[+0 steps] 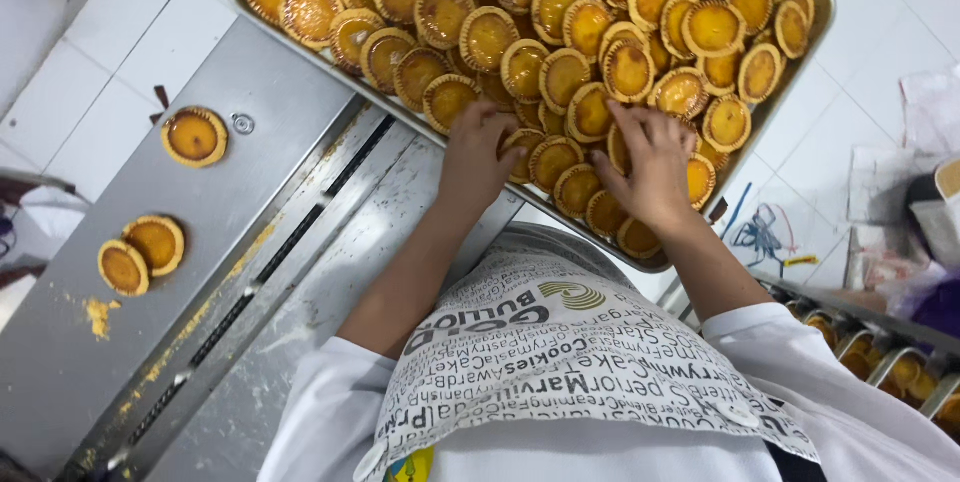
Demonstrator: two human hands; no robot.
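Both hands work at the near edge of a metal tray [822,2] that fills the upper centre and upper right of the frame, heaped with small golden tarts [560,32] in fluted crusts. The left hand [476,154] sits at the centre of the frame, its fingers [490,114] curled down among the tarts at the tray's lower rim; whether they are clamped on one tart [522,142] or only touching it I cannot tell. The right hand [652,174] lies just to its right, fingers [632,127] spread apart and pressed over several tarts, thumb side toward the left hand.

The tarts overlap and lean on one another, so the crusts look liable to chip. To do this well, I judge each tart should be taken by its rim from opposite sides, lifted straight up before it is moved sideways, and the glossy filling left untouched. Working from the near edge inward keeps the wrists off the pile.

On the steel surface [60,362] at the left of the frame, three tarts lie apart from the tray: one [194,136] at upper left, a touching pair [142,252] lower down, with crumbs [98,316] beside them.
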